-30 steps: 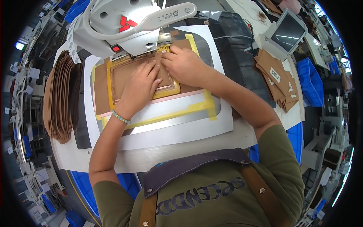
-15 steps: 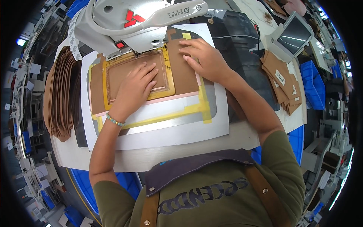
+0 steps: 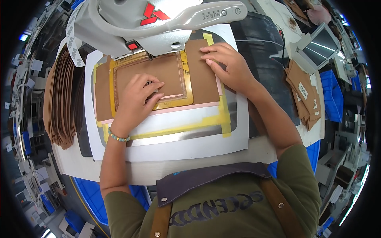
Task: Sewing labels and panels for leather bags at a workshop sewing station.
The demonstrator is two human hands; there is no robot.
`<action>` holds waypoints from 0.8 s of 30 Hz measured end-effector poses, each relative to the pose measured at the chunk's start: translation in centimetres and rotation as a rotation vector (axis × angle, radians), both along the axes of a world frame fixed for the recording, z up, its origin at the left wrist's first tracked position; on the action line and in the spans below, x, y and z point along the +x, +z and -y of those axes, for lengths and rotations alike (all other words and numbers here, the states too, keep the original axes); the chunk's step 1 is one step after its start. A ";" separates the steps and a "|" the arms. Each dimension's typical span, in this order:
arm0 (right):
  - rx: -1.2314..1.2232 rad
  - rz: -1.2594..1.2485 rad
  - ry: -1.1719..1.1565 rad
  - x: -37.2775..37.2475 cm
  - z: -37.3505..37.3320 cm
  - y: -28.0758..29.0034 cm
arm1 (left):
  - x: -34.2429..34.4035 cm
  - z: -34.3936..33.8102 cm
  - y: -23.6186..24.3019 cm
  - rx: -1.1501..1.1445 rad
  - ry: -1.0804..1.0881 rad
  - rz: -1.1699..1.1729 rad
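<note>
Two hands (image 3: 137,97) (image 3: 228,67) press one brown piece (image 3: 168,71)

Brown leather piece (image 3: 158,73) in a yellow frame (image 3: 188,97) (pink-edged), white sewing machine (image 3: 131,23).

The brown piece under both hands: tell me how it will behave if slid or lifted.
The brown piece lies thin and flat under the left hand and right hand, so it would probably flex when lifted. Similar pieces in the stack curve, suggesting pliancy. It looks light, likely sliding easily.
</note>
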State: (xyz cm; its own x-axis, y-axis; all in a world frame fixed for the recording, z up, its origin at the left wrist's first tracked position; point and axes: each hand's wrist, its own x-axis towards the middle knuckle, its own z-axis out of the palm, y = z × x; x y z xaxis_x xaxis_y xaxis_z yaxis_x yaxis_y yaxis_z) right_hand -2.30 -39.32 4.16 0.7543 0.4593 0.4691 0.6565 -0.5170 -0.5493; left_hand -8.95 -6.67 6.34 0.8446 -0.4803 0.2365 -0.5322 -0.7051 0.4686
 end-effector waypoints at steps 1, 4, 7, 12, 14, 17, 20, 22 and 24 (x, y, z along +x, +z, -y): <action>0.001 -0.003 0.005 -0.1 -0.1 0.1 | 0.0 -0.1 -0.2 0.008 0.003 -0.013; -0.037 0.020 0.099 -0.7 -0.5 0.5 | 0.2 -0.2 -1.1 0.041 -0.016 0.072; -0.063 0.061 0.254 -1.9 -1.9 0.6 | 0.0 0.1 -1.6 0.095 -0.065 0.153; -0.227 0.123 0.447 -3.7 -3.5 0.6 | -0.4 0.9 -1.5 0.123 -0.146 0.054; -0.249 0.157 0.464 -4.0 -3.8 0.6 | -0.3 0.7 -1.4 0.138 -0.154 0.048; -0.270 0.177 0.444 -4.3 -3.8 0.7 | -0.3 0.4 -1.6 0.173 -0.171 0.024; -0.285 0.210 0.409 -4.6 -3.8 1.0 | -0.5 -0.4 -1.2 0.187 -0.268 -0.010; -0.274 0.210 0.436 -4.4 -3.8 0.8 | -0.1 -1.1 -1.1 0.163 -0.303 -0.020; -0.260 0.198 0.446 -4.4 -3.8 1.0 | -0.3 -1.3 -0.8 0.124 -0.345 -0.040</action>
